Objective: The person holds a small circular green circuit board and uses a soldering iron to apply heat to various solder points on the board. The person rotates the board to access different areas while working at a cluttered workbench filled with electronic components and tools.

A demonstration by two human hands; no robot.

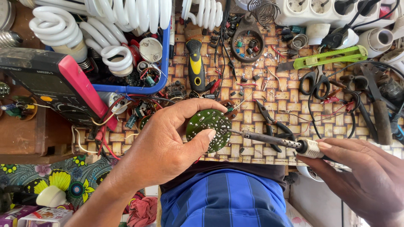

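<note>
Woven mat [290, 101]; soldering iron [269, 138] pointing left

Beyond the fingertips, a black-and-yellow screwdriver handle [195, 65] lies upright on the woven bamboo mat [290, 98]. Further out from the fingers, a blue plastic tray [162, 71] holds white spiral fluorescent lamp tubes [105, 25]. Off to the thumb side of it rests a black multimeter with a pink edge [59, 86]. Between the fingers of both sides, black-handled pliers [271, 126] lie on the mat. Past them sit black-handled scissors [315, 82], a green utility knife [328, 57] and a white power strip [320, 10]. Small dark electronic parts [246, 46] are scattered near a round holder.
</note>
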